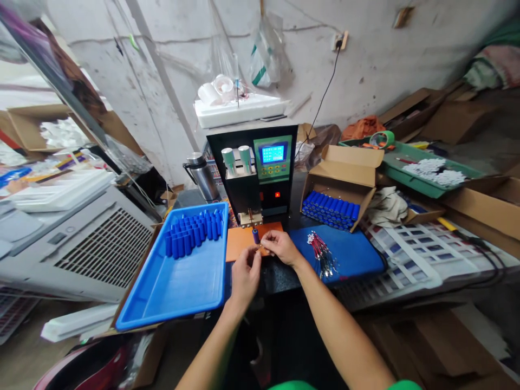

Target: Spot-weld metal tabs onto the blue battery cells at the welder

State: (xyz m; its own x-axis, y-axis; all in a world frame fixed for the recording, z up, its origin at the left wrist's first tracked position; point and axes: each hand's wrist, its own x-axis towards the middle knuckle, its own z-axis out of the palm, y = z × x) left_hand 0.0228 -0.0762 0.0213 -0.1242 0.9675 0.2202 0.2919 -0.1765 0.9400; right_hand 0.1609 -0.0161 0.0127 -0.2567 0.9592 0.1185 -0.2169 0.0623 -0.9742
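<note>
The left hand [247,272] and right hand [280,245] nearly meet fingertip to fingertip, seemingly for fine control; whether they grip something small between them I cannot tell; the blue cell [255,236] stands upright just beyond them at 12 o'clock, on an orange board [238,244], probably to bring its end near the metal pins [251,216] of the black machine [239,189]; at 9 o'clock a blue tray [174,295] keeps more cells [194,233] upright in rows, perhaps for easy picking; at 3 o'clock red and black wires [320,250] lie bunched on a blue pad [357,249], within the right hand's reach; at 2 o'clock an open box [345,173] holds stacked cells lying flat, presumably so they cannot topple.
</note>
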